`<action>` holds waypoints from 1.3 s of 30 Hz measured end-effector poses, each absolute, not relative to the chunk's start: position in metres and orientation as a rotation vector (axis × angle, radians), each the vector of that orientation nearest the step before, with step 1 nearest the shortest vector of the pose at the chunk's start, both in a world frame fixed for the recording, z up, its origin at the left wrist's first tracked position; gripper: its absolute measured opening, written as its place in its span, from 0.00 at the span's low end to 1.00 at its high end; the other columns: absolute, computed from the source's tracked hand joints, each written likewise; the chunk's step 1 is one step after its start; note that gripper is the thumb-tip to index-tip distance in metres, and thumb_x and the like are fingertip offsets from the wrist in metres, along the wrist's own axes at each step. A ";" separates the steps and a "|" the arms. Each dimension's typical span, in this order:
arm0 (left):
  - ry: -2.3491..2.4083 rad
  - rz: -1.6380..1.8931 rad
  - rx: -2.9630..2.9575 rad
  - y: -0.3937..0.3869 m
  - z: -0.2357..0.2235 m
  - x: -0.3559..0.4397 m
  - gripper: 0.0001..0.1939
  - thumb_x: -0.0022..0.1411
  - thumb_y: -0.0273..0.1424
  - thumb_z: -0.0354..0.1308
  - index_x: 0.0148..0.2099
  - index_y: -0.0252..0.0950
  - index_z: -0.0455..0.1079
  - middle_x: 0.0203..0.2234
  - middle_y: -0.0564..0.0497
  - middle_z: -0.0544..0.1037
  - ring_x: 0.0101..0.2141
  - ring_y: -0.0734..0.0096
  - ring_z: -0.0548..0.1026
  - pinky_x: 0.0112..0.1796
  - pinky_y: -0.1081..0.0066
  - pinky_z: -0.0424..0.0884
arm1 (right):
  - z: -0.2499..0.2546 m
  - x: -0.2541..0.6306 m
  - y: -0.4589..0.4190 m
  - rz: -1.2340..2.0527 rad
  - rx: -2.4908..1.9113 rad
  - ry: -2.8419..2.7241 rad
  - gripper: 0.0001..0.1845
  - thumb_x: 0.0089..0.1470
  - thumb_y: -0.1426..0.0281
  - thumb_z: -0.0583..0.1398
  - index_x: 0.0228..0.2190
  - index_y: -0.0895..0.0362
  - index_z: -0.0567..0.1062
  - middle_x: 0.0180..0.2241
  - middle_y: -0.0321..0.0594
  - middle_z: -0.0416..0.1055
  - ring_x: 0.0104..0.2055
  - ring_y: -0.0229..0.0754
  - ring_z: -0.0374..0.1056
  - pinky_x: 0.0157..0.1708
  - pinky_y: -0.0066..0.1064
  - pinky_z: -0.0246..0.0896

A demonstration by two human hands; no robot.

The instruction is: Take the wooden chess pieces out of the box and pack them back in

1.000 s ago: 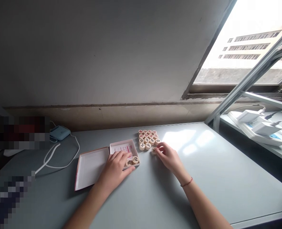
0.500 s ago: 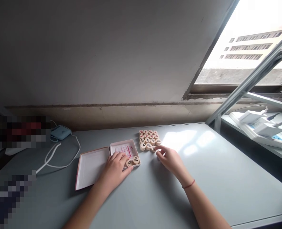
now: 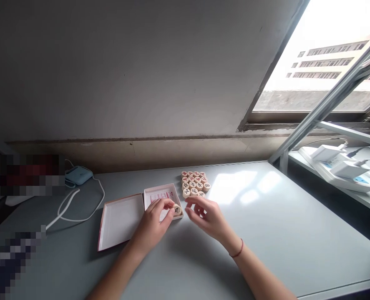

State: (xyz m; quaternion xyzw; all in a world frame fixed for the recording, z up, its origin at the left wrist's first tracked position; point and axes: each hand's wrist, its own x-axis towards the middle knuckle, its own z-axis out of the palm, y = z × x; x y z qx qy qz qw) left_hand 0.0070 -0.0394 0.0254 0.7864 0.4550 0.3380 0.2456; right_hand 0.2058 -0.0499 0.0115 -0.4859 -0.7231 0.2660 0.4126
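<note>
My left hand [image 3: 155, 218] is over the front of a small white cardboard box [image 3: 181, 199]. Its thumb and fingers pinch a round wooden Chinese chess piece [image 3: 176, 210] with a black character, near the box's right corner. My right hand [image 3: 205, 214] hovers just right of the box, fingers curved and apart from the thumb, holding nothing. Beyond it, several chess pieces [image 3: 192, 183] stand in neat rows on the grey desk [image 3: 266, 233], red-lettered at the back and black-lettered in front. My left fingers hide part of the box's inside.
Left of the box lies its open lid [image 3: 120, 223]. A light blue device [image 3: 79, 175] with a white cable [image 3: 101, 196] sits at the back left. On the right, a metal frame slants up beside a shelf bearing a power strip [image 3: 338, 166] with chargers.
My right hand left the piece it set at the front row's right end and moved left toward the box. My left hand went from resting on the box to pinching a piece there.
</note>
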 end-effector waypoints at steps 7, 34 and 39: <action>1.233 0.972 1.955 -0.048 0.024 0.019 0.06 0.65 0.34 0.50 0.40 0.40 0.67 0.35 0.52 0.78 0.35 0.70 0.75 0.39 0.69 0.73 | 0.010 0.200 -0.050 1.005 -1.177 -1.566 0.08 0.55 0.64 0.57 0.31 0.55 0.67 0.23 0.33 0.65 0.24 0.34 0.60 0.23 0.25 0.58; 1.237 1.054 1.996 -0.046 0.015 0.017 0.08 0.64 0.30 0.50 0.44 0.41 0.68 0.36 0.52 0.78 0.34 0.71 0.75 0.38 0.70 0.74 | -0.014 0.251 -0.023 0.904 -1.664 -1.223 0.18 0.48 0.58 0.60 0.34 0.59 0.76 0.26 0.41 0.73 0.23 0.38 0.67 0.19 0.28 0.65; 1.226 1.038 2.031 -0.045 0.013 0.017 0.08 0.64 0.30 0.49 0.42 0.40 0.68 0.37 0.52 0.78 0.34 0.71 0.75 0.39 0.69 0.73 | -0.010 0.249 -0.026 0.751 -1.711 -1.356 0.16 0.51 0.57 0.56 0.34 0.57 0.71 0.28 0.39 0.71 0.23 0.37 0.67 0.21 0.29 0.64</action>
